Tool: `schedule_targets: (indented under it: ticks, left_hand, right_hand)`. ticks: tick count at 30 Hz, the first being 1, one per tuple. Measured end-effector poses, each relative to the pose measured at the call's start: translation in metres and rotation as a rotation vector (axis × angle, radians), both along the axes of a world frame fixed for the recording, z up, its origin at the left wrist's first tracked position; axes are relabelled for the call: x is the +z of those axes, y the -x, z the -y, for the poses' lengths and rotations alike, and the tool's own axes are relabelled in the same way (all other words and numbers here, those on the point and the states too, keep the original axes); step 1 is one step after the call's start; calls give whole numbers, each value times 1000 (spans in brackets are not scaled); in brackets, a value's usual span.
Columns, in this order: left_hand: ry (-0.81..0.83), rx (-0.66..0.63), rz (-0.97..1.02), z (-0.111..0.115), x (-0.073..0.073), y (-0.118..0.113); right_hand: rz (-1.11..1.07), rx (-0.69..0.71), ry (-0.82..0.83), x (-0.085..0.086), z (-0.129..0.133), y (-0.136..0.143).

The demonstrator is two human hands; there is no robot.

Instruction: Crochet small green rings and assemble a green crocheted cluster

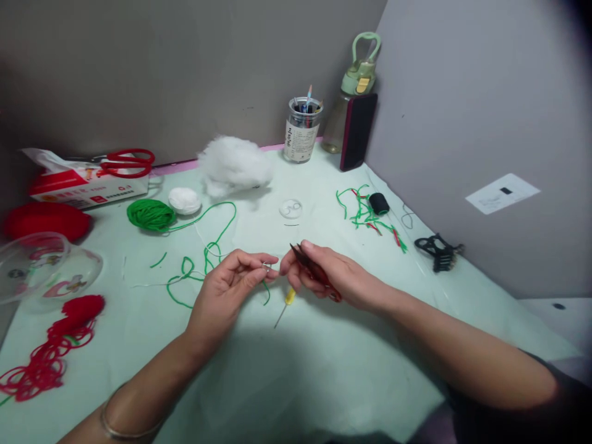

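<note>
Near the middle of the table, my left hand (238,277) pinches green yarn (266,293) together with a thin white strand at its fingertips. What exactly lies between the fingers is partly hidden. Close beside it, my right hand (319,268) is wrapped round small dark red scissors (311,266), blades pointing up and left. Just below the hands lies a yellow-handled tool (289,297) with a thin metal shaft; its tip is too small to make out. Loops of green yarn run left to a green yarn ball (151,214) beside a white yarn ball (184,201).
White stuffing (235,165) sits at the back. Behind are a pen cup (300,132), a bottle (337,117) and a phone (359,131). Yarn scraps (363,213), black thread (378,203) and a hair claw (438,250) lie right. Left are red yarn (41,361) and a tissue box (92,188) with red-handled scissors (127,163).
</note>
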State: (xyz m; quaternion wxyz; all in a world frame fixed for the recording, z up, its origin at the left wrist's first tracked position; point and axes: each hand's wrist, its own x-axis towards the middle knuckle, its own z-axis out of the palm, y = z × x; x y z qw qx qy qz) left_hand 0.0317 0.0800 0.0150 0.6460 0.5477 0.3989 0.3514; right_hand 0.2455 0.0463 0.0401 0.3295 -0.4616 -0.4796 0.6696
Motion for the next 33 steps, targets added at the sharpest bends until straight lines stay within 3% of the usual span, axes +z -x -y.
schedule_targets:
  ticks: [3, 9, 17, 33]
  left_hand:
    - [-141, 28, -44, -2, -2, 3]
    - [-277, -17, -66, -3, -3, 6]
    - [-490, -154, -110, -3, -2, 7]
    - [-691, -187, -199, -5, -1, 8]
  right_hand:
    - [-166, 99, 107, -1, -1, 0]
    - [-384, 158, 345, -6, -1, 4]
    - [-437, 188, 352, -12, -1, 5]
    - [-322, 114, 264, -14, -1, 7]
